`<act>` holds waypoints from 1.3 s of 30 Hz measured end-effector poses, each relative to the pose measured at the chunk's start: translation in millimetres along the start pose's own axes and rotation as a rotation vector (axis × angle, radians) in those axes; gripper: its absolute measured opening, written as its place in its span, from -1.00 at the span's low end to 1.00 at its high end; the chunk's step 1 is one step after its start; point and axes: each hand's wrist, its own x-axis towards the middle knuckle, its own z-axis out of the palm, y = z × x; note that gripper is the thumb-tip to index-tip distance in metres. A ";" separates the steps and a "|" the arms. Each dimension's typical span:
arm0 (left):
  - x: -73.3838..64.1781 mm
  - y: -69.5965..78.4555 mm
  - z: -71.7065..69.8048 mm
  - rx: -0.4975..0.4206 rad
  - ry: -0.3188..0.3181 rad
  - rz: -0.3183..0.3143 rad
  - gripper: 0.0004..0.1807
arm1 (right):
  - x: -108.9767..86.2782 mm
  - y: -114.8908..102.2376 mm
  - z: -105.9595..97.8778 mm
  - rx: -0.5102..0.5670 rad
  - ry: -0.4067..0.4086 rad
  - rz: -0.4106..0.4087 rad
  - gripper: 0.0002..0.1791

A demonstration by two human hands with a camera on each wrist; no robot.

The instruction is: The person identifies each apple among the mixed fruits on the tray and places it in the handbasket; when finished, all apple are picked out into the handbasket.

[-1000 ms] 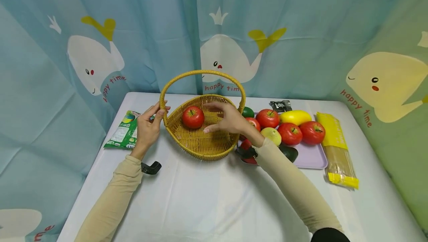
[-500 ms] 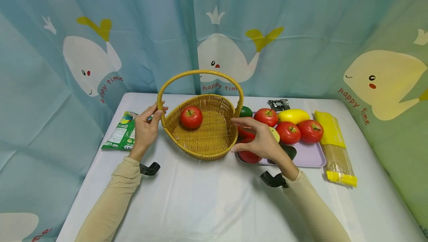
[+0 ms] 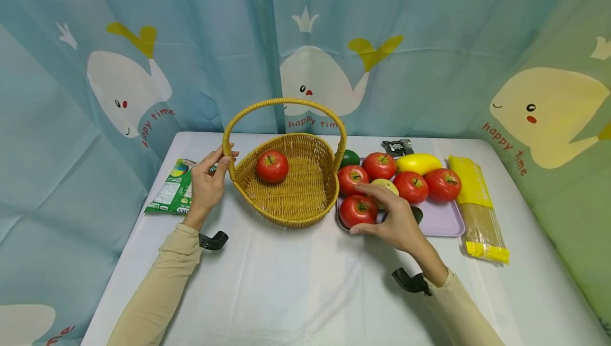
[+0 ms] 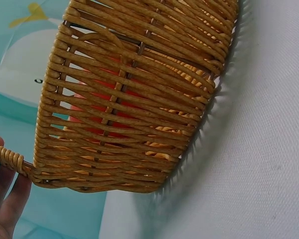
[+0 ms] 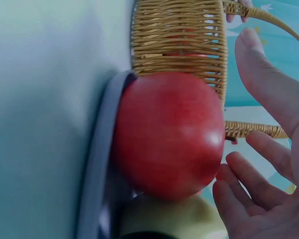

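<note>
My left hand [image 3: 207,189] pinches the left foot of the yellow wicker basket's arched handle [image 3: 286,102]. The left wrist view shows the fingertips [image 4: 15,199] against that handle and the woven basket wall [image 4: 114,109] close up. Inside the basket [image 3: 293,205] lies one red apple [image 3: 272,166]. My right hand [image 3: 398,224] is over the near left corner of the lilac tray [image 3: 439,221], thumb and fingers spread beside a red apple [image 3: 357,211]. In the right wrist view the fingers are relaxed and do not close round this apple [image 5: 169,134].
The tray also holds several red apples [image 3: 411,187], a yellow mango-like fruit [image 3: 419,164], a pale green fruit [image 3: 385,184] and dark green pieces [image 3: 417,214]. A noodle pack [image 3: 479,210] lies right, a green snack bag [image 3: 174,189] left, a small black packet [image 3: 397,147] behind.
My right hand has moved out of the basket, rightward and nearer, to the apple at the tray's near left corner. The left hand stays on the handle.
</note>
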 end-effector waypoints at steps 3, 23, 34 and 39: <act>0.2 -0.2 -0.3 0.001 0.002 0.002 -0.64 | -4.4 4.1 0.6 0.010 0.015 -0.023 0.03; -1.5 -1.1 0.3 -0.010 -0.007 0.001 -0.64 | -20.8 10.3 15.6 -0.180 0.007 -0.059 0.04; -2.5 -1.2 -0.4 -0.015 0.001 0.012 -0.65 | -18.9 6.8 18.4 -0.231 0.066 -0.085 0.08; -1.9 -1.4 -0.2 0.001 0.002 0.001 -0.65 | -19.9 5.7 20.5 -0.226 0.111 -0.071 0.14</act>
